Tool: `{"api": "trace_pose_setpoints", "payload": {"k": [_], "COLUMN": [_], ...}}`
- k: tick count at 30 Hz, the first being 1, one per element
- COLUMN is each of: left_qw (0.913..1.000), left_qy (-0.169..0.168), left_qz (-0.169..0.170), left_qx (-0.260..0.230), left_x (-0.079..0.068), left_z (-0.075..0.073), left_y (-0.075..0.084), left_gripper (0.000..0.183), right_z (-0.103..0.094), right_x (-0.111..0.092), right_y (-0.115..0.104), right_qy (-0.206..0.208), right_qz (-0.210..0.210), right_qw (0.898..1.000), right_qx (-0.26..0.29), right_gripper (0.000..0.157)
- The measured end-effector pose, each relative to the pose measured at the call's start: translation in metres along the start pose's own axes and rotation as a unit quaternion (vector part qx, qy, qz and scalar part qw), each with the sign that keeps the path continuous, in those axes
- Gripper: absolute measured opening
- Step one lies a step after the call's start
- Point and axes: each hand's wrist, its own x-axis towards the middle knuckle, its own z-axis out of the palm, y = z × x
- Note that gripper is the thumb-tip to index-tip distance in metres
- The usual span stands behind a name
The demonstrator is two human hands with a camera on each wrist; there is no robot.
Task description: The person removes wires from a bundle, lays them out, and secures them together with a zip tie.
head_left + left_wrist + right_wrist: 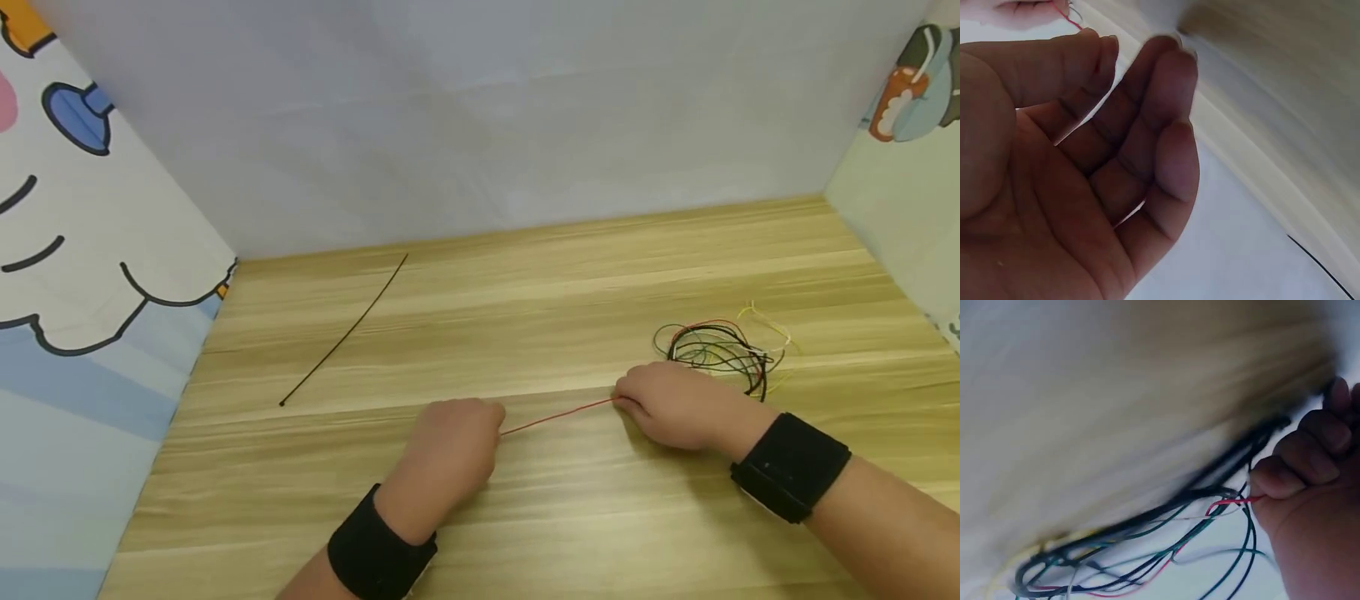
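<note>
A thin red wire [558,416] runs nearly straight between the two hands, low over the wooden tabletop. My left hand [456,446] pinches its left end between thumb and index fingertip, the other fingers loosely bent, as the left wrist view shows. With curled fingers, my right hand [678,407] grips the same wire farther right. Just behind the right hand lies a tangled bundle of wires [720,350] in black, green, red, yellow and white. In the right wrist view, the red wire [1229,501] comes out of the bundle and passes into the curled fingers.
One straight black wire [345,335] lies apart on the tabletop [525,317] at the left. A plain pale wall [487,125] closes off the back. Printed panels stand on both sides, the left one [90,250] with a cartoon drawing.
</note>
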Motion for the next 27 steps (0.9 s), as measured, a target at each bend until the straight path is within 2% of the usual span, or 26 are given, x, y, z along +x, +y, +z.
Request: {"api": "trace_pose_setpoints", "payload": {"k": [8,23,27], "left_qw": [0.9992,0.9947,0.9938], "left_qy": [-0.019,-0.039,-0.031], "left_qz": [-0.032,-0.092,-0.102], "left_qx": [-0.013,-0.024,-0.033], "left_x": [-0.011,-0.034,-0.044], "left_z": [-0.001,0.0,0.0], "left_y": [-0.025,-0.066,-0.076], "left_gripper": [0.018,0.015,0.017], "right_z": [-0.004,-0.008,-0.01], "right_x": [-0.004,-0.01,-0.01], "right_y": [0.01,0.021,0.023], "right_qy": [0.013,0.013,0.008], "right_qz": [0.008,0.016,0.017], "right_qw": [1.0,1.0,0.999], "right_qx": [-0.026,-0.023,-0.028], "right_gripper": [0.02,0.023,0.023]}}
